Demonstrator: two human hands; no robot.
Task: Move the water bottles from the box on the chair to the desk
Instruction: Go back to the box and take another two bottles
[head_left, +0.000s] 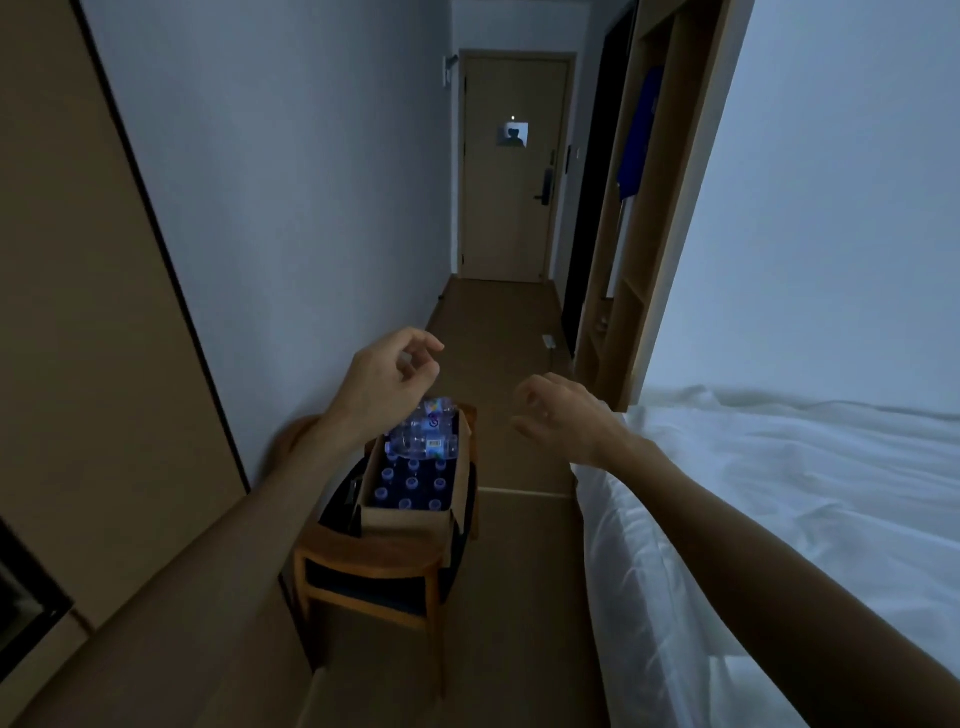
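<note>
An open cardboard box (402, 519) stands on a wooden chair (374, 566) by the left wall. Inside it, several water bottles (413, 483) with blue caps stand upright, and a few clear bottles (423, 444) lie on top at the far end. My left hand (392, 376) hovers above the far end of the box with curled fingers, holding nothing. To the right of the box, over the floor, my right hand (563, 415) hangs with its fingers loosely apart and nothing in it. The desk is not clearly in view.
A bed with white sheets (779, 519) fills the right side, close to the chair. A narrow corridor runs ahead to a closed door (511, 171). An open wardrobe (639, 218) stands on the right. A brown panel (78, 312) covers the left wall.
</note>
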